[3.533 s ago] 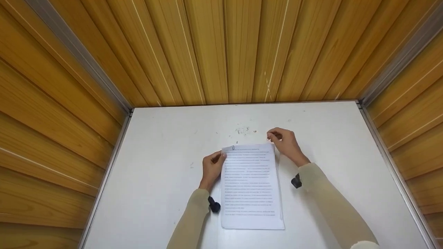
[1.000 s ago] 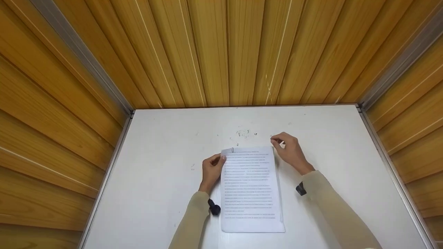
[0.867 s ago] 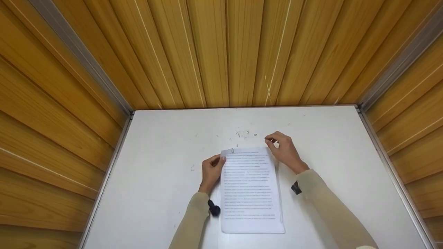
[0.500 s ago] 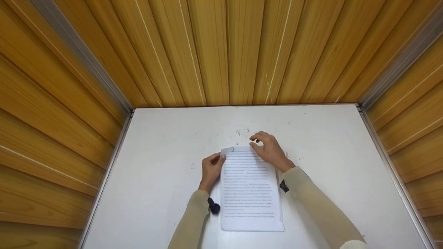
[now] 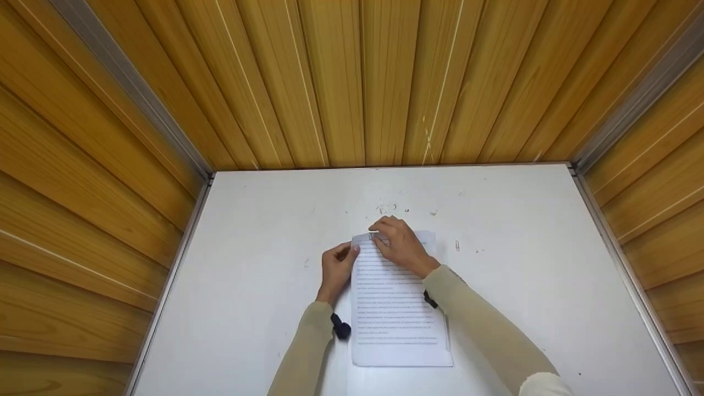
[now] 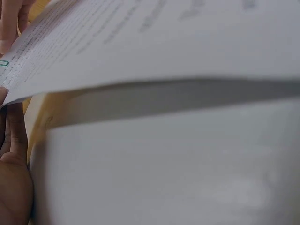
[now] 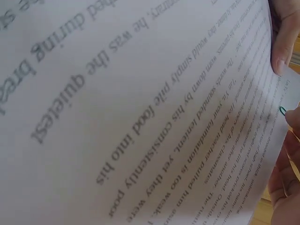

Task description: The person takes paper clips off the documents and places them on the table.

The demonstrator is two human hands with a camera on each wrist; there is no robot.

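Observation:
A stack of printed sheets (image 5: pixel 393 308) lies upright in front of me, its upper part lifted toward the wrist cameras. My left hand (image 5: pixel 336 268) pinches its upper left edge, thumb on the front and fingers behind. A green paper clip (image 7: pixel 282 111) sits on the top edge, near a small strip at the upper left corner. My right hand (image 5: pixel 401 245) is over the top edge, thumb in front and fingers behind, with a small gap between index finger and thumb. Its thumb tip (image 7: pixel 291 118) is right beside the clip.
Another paper clip (image 5: pixel 457 246) lies on the white table (image 5: pixel 528 275) to the right of the sheets. Small dark marks (image 5: pixel 386 209) show on the tabletop beyond the top edge. Wood-patterned walls (image 5: pixel 385 82) enclose the table at the back and sides.
My right hand has moved left from beyond the sheets' upper right corner to the clip at their top edge. The loose clip on the table has come into view. My left hand keeps its hold.

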